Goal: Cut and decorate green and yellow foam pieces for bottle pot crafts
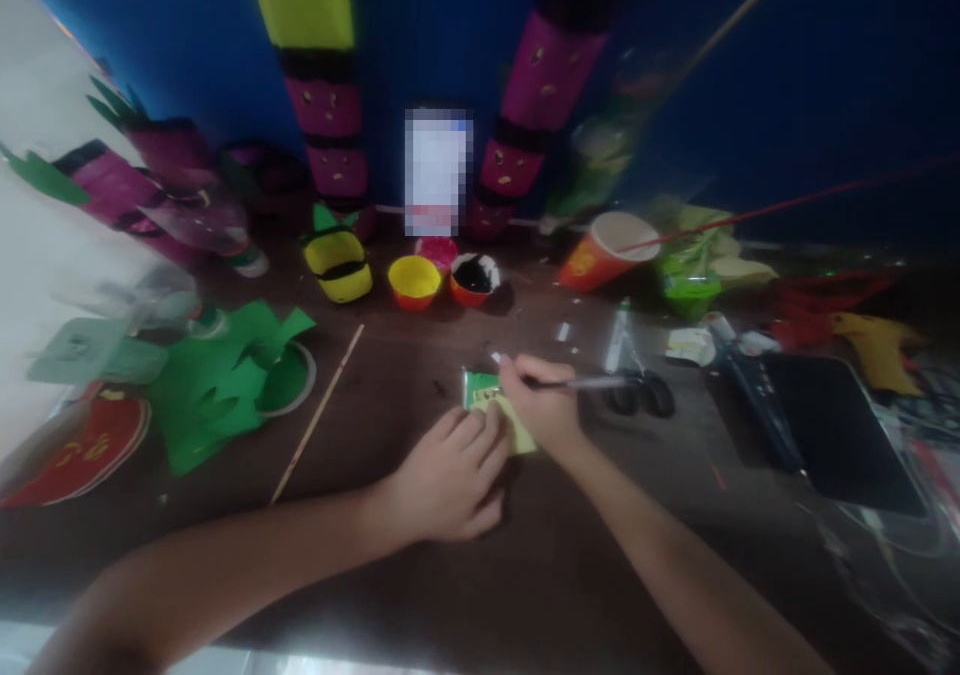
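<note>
My left hand [457, 475] rests on the table with its fingers bent and close together, pressing on a small yellow paper [521, 435]. Small dark marks show along the paper's upper edge. Part of a green piece [472, 383] shows beneath it. My right hand [544, 400] is closed in a writing grip on a slim dark pen-like stick [577, 383], whose back end points right. Its tip is hidden by the fingers, and blur hides whether it is a pen or brush. Scissors [645, 392] with black handles lie just right of it.
Paint cups, yellow [415, 282] and black [472, 277], stand behind my hands. Left are a thin stick [319, 415] and green sheet [202, 385]. Right are a marker [619, 337], paper cup [611, 250], dark tablet [840, 430] and yellow glue gun [877, 350]. Painted columns [334, 115] rise behind.
</note>
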Demonstrator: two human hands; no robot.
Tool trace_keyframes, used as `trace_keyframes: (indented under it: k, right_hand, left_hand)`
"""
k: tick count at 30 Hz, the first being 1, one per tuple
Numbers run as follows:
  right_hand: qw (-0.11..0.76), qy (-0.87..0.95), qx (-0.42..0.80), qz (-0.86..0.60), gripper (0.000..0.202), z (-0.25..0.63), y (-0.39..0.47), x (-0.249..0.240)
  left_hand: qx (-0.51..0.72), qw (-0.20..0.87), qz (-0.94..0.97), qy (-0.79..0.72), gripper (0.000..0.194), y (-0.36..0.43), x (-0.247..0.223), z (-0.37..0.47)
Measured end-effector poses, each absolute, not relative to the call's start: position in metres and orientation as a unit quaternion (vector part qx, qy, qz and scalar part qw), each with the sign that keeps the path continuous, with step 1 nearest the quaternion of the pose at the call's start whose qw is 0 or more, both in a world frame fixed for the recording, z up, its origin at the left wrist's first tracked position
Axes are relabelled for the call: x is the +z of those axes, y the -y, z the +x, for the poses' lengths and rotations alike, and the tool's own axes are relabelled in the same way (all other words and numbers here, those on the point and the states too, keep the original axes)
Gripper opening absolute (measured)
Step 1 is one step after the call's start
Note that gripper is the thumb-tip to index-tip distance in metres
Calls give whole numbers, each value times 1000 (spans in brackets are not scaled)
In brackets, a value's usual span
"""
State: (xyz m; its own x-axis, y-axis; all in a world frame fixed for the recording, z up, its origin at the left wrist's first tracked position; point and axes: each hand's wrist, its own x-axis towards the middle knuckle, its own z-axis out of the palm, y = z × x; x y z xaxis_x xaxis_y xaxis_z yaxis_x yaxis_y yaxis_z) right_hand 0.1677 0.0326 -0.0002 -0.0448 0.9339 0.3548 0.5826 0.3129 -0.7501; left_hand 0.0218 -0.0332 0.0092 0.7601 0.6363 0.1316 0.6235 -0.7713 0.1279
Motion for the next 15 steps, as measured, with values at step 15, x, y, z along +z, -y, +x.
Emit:
trace_keyframes:
  k: [15]
  right_hand:
    - [429, 686, 212, -548, 42, 167, -32, 2]
  left_hand:
    - [87, 44, 937, -336, 54, 33, 8, 21]
